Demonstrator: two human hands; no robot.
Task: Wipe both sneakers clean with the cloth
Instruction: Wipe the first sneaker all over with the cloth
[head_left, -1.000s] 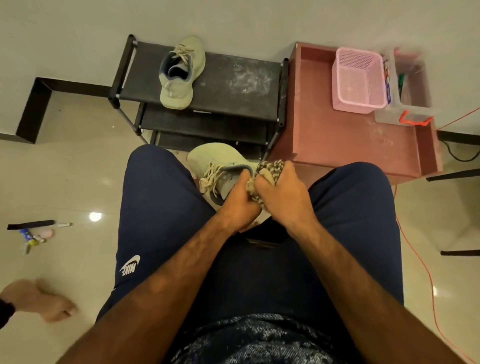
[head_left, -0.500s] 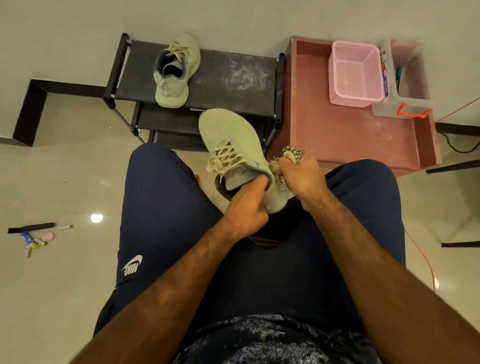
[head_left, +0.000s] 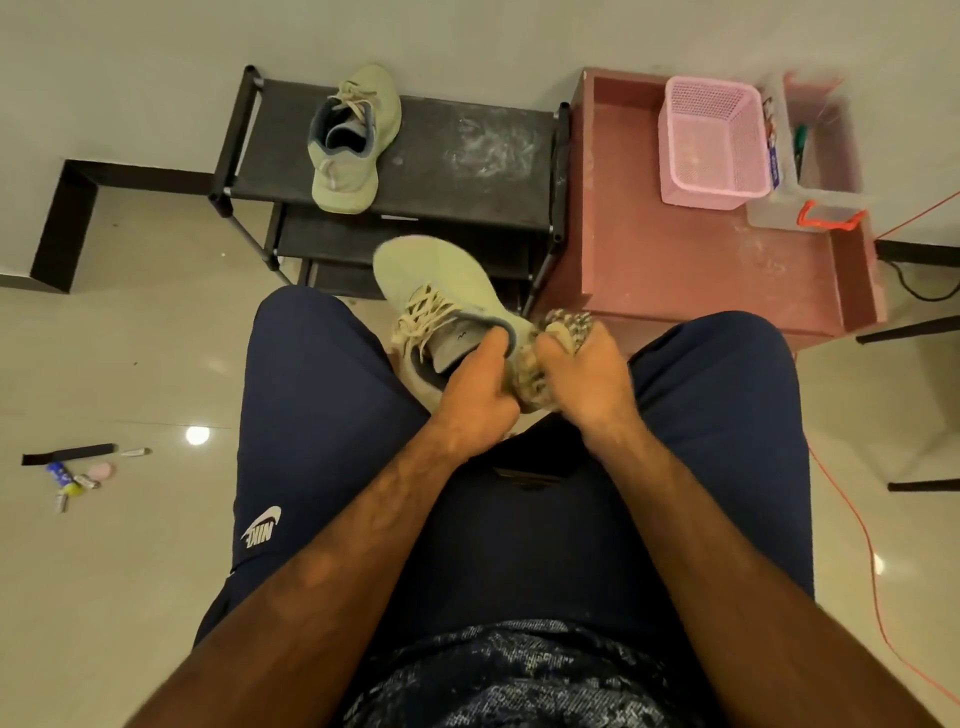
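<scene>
Between my knees I hold a pale green sneaker (head_left: 447, 291), toe pointing away and to the left. My left hand (head_left: 475, 400) grips its heel collar, thumb inside the opening. My right hand (head_left: 587, 374) grips a bunched patterned cloth (head_left: 563, 327) and presses it against the sneaker's right side near the heel. The second pale green sneaker (head_left: 348, 140) rests on the top shelf of a black shoe rack (head_left: 467, 156), toe towards the wall.
A reddish tray-topped table (head_left: 675, 270) stands right of the rack, bearing a pink basket (head_left: 711, 140) and a clear box (head_left: 815, 171). An orange cord (head_left: 852, 514) trails over the floor at right. Small items (head_left: 78, 467) lie on the tiles at left.
The held sneaker rose and came back down between my knees. My right hand with the cloth slid along the sneaker's right side near the heel. A person's hand at lower left has left view.
</scene>
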